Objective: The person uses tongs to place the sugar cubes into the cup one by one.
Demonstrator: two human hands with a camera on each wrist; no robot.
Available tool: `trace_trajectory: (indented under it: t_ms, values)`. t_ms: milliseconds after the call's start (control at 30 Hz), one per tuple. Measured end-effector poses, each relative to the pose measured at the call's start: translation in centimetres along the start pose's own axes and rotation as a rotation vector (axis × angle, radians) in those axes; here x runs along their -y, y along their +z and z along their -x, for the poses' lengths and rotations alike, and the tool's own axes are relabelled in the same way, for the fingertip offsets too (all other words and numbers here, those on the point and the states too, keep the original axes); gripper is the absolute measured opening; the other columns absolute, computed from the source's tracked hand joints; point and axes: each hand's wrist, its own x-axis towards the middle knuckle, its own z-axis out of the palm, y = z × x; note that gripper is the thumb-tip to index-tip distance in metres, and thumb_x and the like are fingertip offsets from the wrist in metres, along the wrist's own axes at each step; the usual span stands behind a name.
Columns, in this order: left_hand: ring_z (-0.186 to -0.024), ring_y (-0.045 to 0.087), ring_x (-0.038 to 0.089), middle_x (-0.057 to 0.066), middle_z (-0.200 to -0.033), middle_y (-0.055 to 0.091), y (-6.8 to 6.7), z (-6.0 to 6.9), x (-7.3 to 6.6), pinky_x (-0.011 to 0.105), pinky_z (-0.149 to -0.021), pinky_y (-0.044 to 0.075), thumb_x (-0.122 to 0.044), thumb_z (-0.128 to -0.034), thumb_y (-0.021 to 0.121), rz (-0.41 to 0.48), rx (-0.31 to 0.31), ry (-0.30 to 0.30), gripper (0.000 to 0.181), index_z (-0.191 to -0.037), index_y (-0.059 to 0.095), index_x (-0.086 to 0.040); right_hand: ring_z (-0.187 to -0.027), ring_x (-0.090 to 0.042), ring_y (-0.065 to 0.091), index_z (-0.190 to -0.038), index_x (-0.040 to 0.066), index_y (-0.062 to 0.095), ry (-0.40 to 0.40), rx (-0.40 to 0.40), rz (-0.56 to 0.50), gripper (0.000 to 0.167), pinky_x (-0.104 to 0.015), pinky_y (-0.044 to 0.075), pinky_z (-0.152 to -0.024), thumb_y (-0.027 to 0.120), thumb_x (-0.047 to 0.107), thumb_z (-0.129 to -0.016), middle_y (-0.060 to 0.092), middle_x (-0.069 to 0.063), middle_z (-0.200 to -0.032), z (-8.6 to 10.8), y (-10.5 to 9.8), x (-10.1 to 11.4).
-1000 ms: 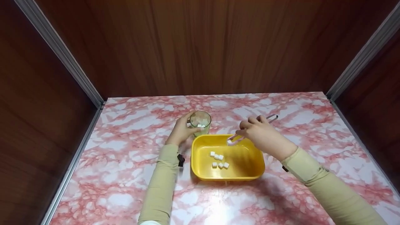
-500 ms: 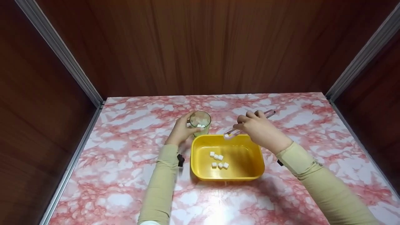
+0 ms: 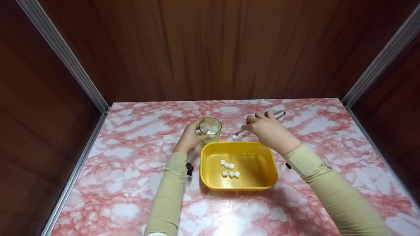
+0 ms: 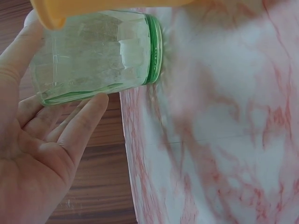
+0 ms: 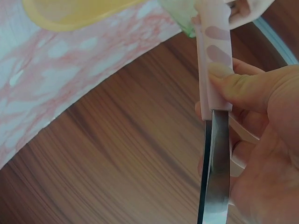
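My left hand [image 3: 190, 136] holds a clear green glass [image 3: 215, 124] upright on the table, thumb on one side and fingers on the other. Several white cubes [image 3: 210, 132] lie inside the glass. With thumb and fingers, my right hand [image 3: 267, 132] pinches a pair of tongs [image 5: 217, 154], metal with pink tip sleeves. Between the tips is a small white cube [image 3: 234, 136], above the yellow bin's far rim and right of the glass. Several more white cubes [image 3: 231, 166] sit in the yellow plastic bin [image 3: 239, 188].
The bin stands just in front of the glass, on a red-and-white marbled table [image 3: 131, 183]. Dark wood panels [image 3: 210, 49] close off the back and both sides, with metal strips [image 3: 75, 72] at the corners.
My right hand has moved left and away from me with the tongs, carrying the cube from over the bin to past its far rim. The left hand and glass have stayed put.
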Motion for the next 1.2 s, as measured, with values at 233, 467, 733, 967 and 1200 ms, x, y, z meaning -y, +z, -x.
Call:
trace_trajectory:
  t_ms: [233, 467, 733, 967, 1200]
  values:
    - [-0.116, 0.052, 0.027, 0.011, -0.134, 0.052, -0.1, 0.0, 0.0, 0.039, -0.097, 0.046, -0.018, -0.0777, 0.081, -0.011, 0.001, 0.004, 0.076, -0.143, 0.043, -0.008, -0.091, -0.03, 0.053, -0.106, 0.017, 0.074, 0.011, -0.022, 0.013, 0.038, -0.047, 0.04, -0.074, 0.07, -0.01, -0.08, 0.063, -0.007, -0.099, -1.5, -0.2, 0.3]
    - [-0.117, 0.052, 0.027, 0.011, -0.134, 0.051, 0.0, 0.1, -0.1, 0.038, -0.098, 0.045, -0.018, -0.0774, 0.081, -0.015, 0.002, -0.007, 0.076, -0.143, 0.044, -0.011, -0.095, -0.031, 0.05, -0.108, 0.017, 0.073, 0.045, -0.011, 0.005, 0.035, -0.052, 0.038, -0.082, 0.068, -0.007, -0.083, 0.062, -0.007, -0.102, -3.0, 0.3, 0.9]
    - [-0.119, 0.05, 0.031, 0.013, -0.136, 0.05, 0.0, 0.0, -0.2, 0.039, -0.099, 0.043, -0.016, -0.0779, 0.081, -0.006, 0.007, -0.003, 0.076, -0.143, 0.043, -0.011, -0.097, -0.03, 0.048, -0.11, 0.016, 0.072, 0.07, -0.009, 0.009, 0.031, -0.053, 0.037, -0.083, 0.068, -0.003, -0.086, 0.061, -0.008, -0.104, -4.3, 1.4, 1.4]
    - [-0.12, 0.05, 0.029, 0.012, -0.136, 0.05, -0.1, 0.0, -0.2, 0.035, -0.099, 0.043, -0.015, -0.0786, 0.08, -0.027, 0.01, -0.005, 0.074, -0.143, 0.043, -0.009, -0.096, -0.03, 0.049, -0.109, 0.017, 0.073, 0.086, -0.01, 0.022, 0.029, -0.05, 0.035, -0.081, 0.068, -0.001, -0.086, 0.06, -0.007, -0.102, -5.0, 2.1, 1.6]
    - [-0.123, 0.048, 0.031, 0.015, -0.136, 0.05, -0.2, -0.1, -0.1, 0.036, -0.103, 0.039, -0.016, -0.0785, 0.08, -0.02, 0.008, 0.009, 0.075, -0.144, 0.043, -0.01, -0.093, -0.031, 0.051, -0.107, 0.016, 0.073, 0.066, -0.052, 0.034, 0.028, -0.05, 0.037, -0.079, 0.068, -0.001, -0.086, 0.06, -0.007, -0.096, -5.4, 2.8, 1.9]
